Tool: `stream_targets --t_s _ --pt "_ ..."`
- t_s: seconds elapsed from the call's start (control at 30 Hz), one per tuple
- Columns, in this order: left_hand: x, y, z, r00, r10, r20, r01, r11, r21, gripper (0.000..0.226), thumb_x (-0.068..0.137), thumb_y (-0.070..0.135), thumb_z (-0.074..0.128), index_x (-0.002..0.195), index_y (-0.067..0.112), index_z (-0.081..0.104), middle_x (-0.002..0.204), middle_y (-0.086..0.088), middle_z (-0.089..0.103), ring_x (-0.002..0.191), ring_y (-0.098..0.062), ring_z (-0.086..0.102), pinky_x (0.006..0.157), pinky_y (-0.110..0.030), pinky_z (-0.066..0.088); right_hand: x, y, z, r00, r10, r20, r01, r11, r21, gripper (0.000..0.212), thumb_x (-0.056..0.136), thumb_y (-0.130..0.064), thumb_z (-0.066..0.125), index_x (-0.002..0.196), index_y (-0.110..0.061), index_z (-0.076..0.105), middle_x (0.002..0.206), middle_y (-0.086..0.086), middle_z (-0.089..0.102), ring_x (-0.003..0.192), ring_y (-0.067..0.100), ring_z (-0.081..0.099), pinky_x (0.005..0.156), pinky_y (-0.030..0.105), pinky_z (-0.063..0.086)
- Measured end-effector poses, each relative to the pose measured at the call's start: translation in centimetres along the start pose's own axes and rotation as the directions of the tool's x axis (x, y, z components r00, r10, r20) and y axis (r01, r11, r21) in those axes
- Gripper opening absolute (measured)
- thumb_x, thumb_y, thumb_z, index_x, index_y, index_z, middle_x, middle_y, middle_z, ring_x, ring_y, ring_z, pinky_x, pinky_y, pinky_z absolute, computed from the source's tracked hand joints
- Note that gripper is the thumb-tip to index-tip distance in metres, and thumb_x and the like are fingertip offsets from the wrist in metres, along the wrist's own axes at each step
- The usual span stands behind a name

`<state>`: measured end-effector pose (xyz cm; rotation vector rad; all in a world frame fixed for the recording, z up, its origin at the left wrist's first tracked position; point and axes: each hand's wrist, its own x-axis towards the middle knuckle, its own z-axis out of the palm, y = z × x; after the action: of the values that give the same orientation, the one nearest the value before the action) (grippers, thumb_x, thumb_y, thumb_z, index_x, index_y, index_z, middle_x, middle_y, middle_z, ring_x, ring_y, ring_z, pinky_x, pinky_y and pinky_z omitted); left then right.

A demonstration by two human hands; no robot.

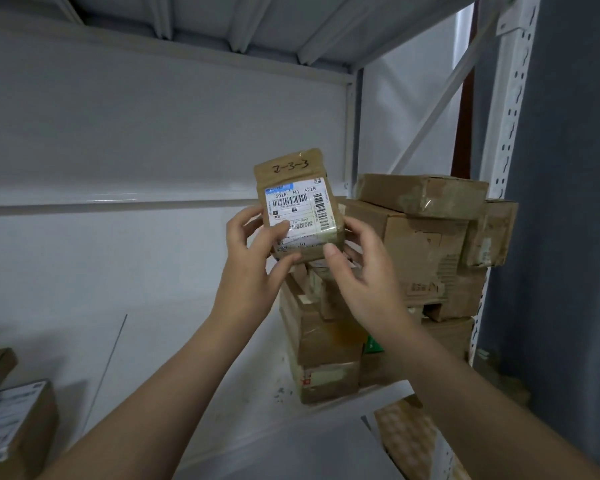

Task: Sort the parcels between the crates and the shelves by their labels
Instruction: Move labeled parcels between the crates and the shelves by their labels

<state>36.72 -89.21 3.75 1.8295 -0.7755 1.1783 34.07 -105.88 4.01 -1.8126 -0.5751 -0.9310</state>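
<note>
A small brown parcel (pixel 297 199) is held upright in front of the shelf, its white barcode label facing me and "2-3-3" handwritten on its top flap. My left hand (pixel 253 265) grips its lower left side, thumb across the label. My right hand (pixel 364 271) holds the lower right edge with thumb in front and fingers behind. Behind the hands, a stack of taped cardboard parcels (pixel 423 237) sits at the right end of the white shelf (pixel 187 358).
A perforated white upright (pixel 510 133) and a diagonal brace bound the shelf on the right. Two labelled parcels (pixel 11 420) lie at the lower left. A bubble-padded packet (pixel 413 441) lies below the shelf edge at lower right. Another shelf board runs overhead.
</note>
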Motion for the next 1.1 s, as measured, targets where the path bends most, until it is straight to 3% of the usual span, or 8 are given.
stream_targets --t_s 0.1,0.2,0.33,0.47,0.67,0.8,0.97,1.1 --pt "-1.1 0.6 -2.2 0.996 -0.085 -0.033 0.079 0.985 -0.154 0.011 0.094 0.032 0.051 0.104 0.037 0.05 0.142 0.01 0.037 0.125 0.005 0.044 0.089 -0.016 0.05 -0.5 -1.4 1.8 0.999 0.028 -0.022 -0.024 0.985 0.168 0.034 0.091 -0.042 0.052 0.12 -0.026 0.046 0.12 -0.011 0.061 0.11 0.001 0.058 0.088 0.026 0.052" --pt "-2.5 0.8 -4.1 0.943 -0.312 -0.113 0.236 0.871 -0.431 0.017 0.097 0.019 0.051 0.104 0.033 0.043 0.127 -0.001 0.061 0.117 -0.01 0.057 0.087 -0.02 0.051 -1.2 -2.1 4.0 0.997 0.048 -0.058 -0.027 0.949 0.315 0.014 0.094 -0.032 0.054 0.106 -0.028 0.047 0.109 -0.009 0.063 0.101 -0.003 0.062 0.08 0.014 0.05" --pt "-4.6 0.6 -6.7 0.889 -0.451 -0.081 0.331 0.754 -0.567 0.031 0.095 0.009 0.052 0.118 0.03 0.049 0.124 0.006 0.063 0.116 -0.004 0.057 0.088 -0.013 0.046 -3.1 -2.0 7.4 0.992 0.112 -0.053 -0.083 0.919 0.384 0.019 0.093 -0.011 0.06 0.098 -0.026 0.049 0.102 -0.003 0.062 0.093 0.0 0.063 0.074 0.013 0.049" --pt "-7.5 -0.1 -8.8 0.875 -0.477 -0.074 0.384 0.78 -0.494 0.035 0.095 0.0 0.049 0.127 0.013 0.053 0.123 0.001 0.063 0.116 -0.008 0.057 0.093 -0.019 0.047 -5.3 -1.9 10.8 0.987 0.161 -0.016 -0.139 0.894 0.426 0.028 0.092 -0.004 0.057 0.102 -0.029 0.049 0.11 -0.001 0.064 0.101 0.005 0.063 0.075 0.014 0.051" --pt "-11.4 -1.1 -12.0 0.823 -0.555 -0.122 0.473 0.789 -0.393 0.034 0.096 0.005 0.05 0.126 0.02 0.053 0.126 0.004 0.061 0.119 -0.006 0.055 0.094 -0.022 0.047 -7.7 -2.2 14.9 0.983 0.17 0.067 -0.182 0.896 0.405 0.029 0.092 -0.008 0.057 0.104 -0.033 0.049 0.107 -0.019 0.062 0.105 0.002 0.061 0.081 0.014 0.05" --pt "-13.8 -2.1 -14.1 0.8 -0.569 -0.189 0.547 0.822 -0.158 0.029 0.096 0.015 0.051 0.121 0.031 0.052 0.124 0.001 0.053 0.105 0.009 0.054 0.08 -0.007 0.045 -9.5 -2.4 17.5 0.973 0.163 0.162 -0.214 0.898 0.383 0.029 0.085 -0.024 0.059 0.107 -0.039 0.048 0.109 -0.027 0.061 0.105 -0.003 0.059 0.084 0.015 0.049" --pt "-16.3 -3.4 -16.7 0.749 -0.64 -0.172 0.656 0.754 0.049 0.031 0.094 0.024 0.053 0.124 0.031 0.05 0.117 0.01 0.059 0.1 0.002 0.058 0.079 -0.014 0.049 -12.0 -2.4 21.2 0.935 0.197 0.294 -0.295 0.894 0.338 0.045 0.084 -0.026 0.062 0.125 -0.034 0.044 0.128 -0.004 0.052 0.113 0.005 0.056 0.087 0.028 0.054" --pt "-18.5 -4.5 -18.9 0.815 -0.575 -0.071 0.548 0.725 0.417 0.039 0.091 0.021 0.06 0.129 0.021 0.051 0.114 0.01 0.058 0.099 -0.008 0.056 0.078 -0.026 0.044 -14.2 -2.4 23.9 0.913 0.143 0.381 -0.221 0.96 0.172 0.054 0.088 -0.022 0.065 0.138 -0.027 0.044 0.129 -0.007 0.044 0.106 -0.012 0.047 0.086 0.004 0.04"
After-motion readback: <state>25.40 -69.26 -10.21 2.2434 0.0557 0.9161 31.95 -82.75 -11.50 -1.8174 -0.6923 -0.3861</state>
